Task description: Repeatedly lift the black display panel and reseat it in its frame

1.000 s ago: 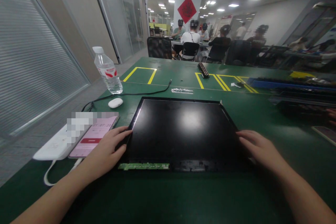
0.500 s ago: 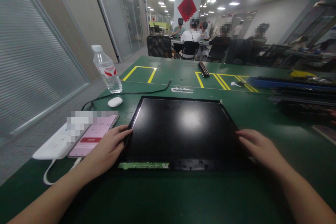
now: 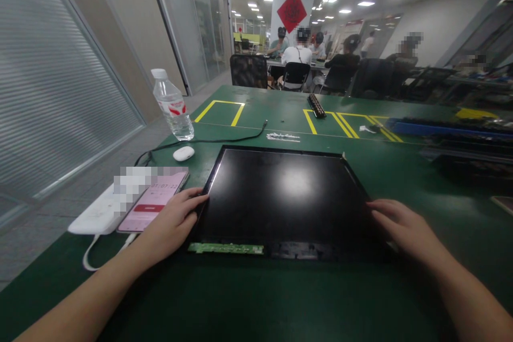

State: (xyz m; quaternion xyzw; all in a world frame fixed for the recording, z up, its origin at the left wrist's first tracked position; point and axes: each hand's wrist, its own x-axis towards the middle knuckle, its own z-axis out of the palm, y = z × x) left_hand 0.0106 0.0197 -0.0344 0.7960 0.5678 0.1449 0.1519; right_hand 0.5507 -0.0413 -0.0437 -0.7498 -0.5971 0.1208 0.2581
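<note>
A black display panel (image 3: pixel 288 197) lies flat on the green table, its glossy face up and reflecting light. Along its near edge runs a narrow green circuit board (image 3: pixel 226 248). My left hand (image 3: pixel 182 219) grips the panel's left edge, with fingertips on the frame. On the opposite side, my right hand (image 3: pixel 401 222) holds the right edge, its thumb and fingers at the border. The undersides of both grips are hidden. Close to my left wrist lies a phone (image 3: pixel 150 206) with a pink screen.
A white power bank (image 3: pixel 96 214) with a cable lies left of the phone. Behind stand a water bottle (image 3: pixel 172 107) and a white earbud case (image 3: pixel 183 154). A black cable (image 3: pixel 216 141) crosses the table. Dark parts (image 3: pixel 468 152) are stacked at right. People sit farther back.
The whole scene has shifted slightly right in view, as my head turned a little left. Both hands remain on the panel's edges, and the panel has not visibly moved on the table.
</note>
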